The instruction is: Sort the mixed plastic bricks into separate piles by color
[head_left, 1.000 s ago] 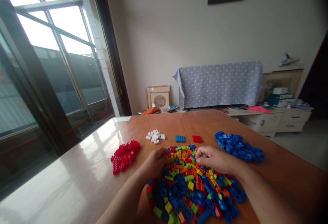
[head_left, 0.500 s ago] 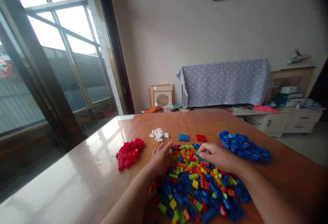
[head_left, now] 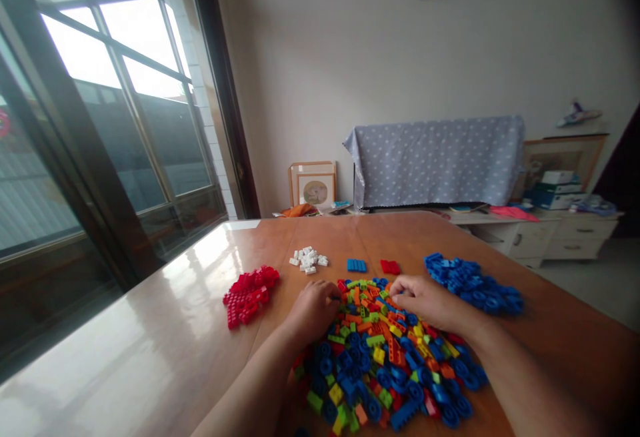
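A mixed heap of toy building bricks [head_left: 377, 357] in blue, orange, green, yellow and red lies between my forearms. At its far left edge is my left hand [head_left: 314, 307], fingers curled down onto the bricks; a small dark spot shows by the fingertips, too unclear to name. Over the far right edge, my right hand [head_left: 425, 300] has its fingers bent and drawn together, with the tips partly hidden. Beyond the heap lie a small group of blue bricks [head_left: 357, 265] and a small group of red bricks [head_left: 390, 267].
On the wooden table [head_left: 200, 357], a red brick pile [head_left: 250, 295] lies left, white bricks [head_left: 309, 260] stand farther back, and a blue brick pile [head_left: 473, 283] lies right. Behind are a cloth-draped object [head_left: 435, 163], a low cabinet [head_left: 565, 237] and a window [head_left: 130, 90].
My left hand's fingers, stretched out before, have curled down at the heap's edge. My right hand stays at nearly the same spot. The view has shifted slightly.
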Demonstrator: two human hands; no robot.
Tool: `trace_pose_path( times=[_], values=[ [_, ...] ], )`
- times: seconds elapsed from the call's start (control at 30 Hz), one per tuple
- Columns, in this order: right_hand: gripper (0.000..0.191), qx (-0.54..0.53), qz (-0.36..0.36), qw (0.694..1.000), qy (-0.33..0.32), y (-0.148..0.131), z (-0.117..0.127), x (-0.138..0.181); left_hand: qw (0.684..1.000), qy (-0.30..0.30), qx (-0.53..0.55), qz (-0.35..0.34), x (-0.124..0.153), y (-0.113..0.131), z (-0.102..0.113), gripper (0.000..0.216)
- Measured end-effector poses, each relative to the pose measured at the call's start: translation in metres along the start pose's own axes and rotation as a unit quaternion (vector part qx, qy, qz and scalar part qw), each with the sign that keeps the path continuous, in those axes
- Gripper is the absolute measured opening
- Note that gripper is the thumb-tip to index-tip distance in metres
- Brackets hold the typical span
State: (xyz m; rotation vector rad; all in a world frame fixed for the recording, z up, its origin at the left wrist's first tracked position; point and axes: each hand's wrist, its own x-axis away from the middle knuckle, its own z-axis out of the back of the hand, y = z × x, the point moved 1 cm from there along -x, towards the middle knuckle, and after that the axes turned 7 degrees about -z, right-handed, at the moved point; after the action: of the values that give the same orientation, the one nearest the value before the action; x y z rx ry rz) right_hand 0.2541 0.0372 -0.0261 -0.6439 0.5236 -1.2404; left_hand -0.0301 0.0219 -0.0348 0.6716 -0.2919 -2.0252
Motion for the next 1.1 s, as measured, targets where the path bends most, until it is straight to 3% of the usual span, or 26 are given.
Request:
trace_pose_path(
  times=[0.2, 0.37, 0.57, 0.8, 1.1],
  values=[
    [0.018, 0.051, -0.011, 0.999, -0.005, 0.0, -0.003, 0.0, 0.999, 0.032, 0.025, -0.018, 0.003, 0.012, 0.008, 0.036],
    [0.017, 0.119, -0.012, 0.993, 0.015, -0.009, -0.01, -0.002, 0.998, 0.031, 0.047, -0.031, 0.002, 0.025, 0.012, 0.034],
    [0.016, 0.108, -0.022, 0.994, -0.002, -0.007, -0.018, -0.007, 0.996, 0.04, 0.065, -0.038, 0.001, 0.027, 0.009, 0.031],
    [0.02, 0.139, -0.039, 0.988, 0.044, -0.003, -0.021, -0.011, 0.996, 0.038, 0.071, -0.029, 0.003, 0.025, 0.004, 0.026],
    [0.017, 0.129, -0.046, 0.99, 0.038, -0.001, -0.022, -0.013, 0.992, 0.044, 0.111, -0.032, 0.004, 0.033, 0.005, 0.031]
  ],
)
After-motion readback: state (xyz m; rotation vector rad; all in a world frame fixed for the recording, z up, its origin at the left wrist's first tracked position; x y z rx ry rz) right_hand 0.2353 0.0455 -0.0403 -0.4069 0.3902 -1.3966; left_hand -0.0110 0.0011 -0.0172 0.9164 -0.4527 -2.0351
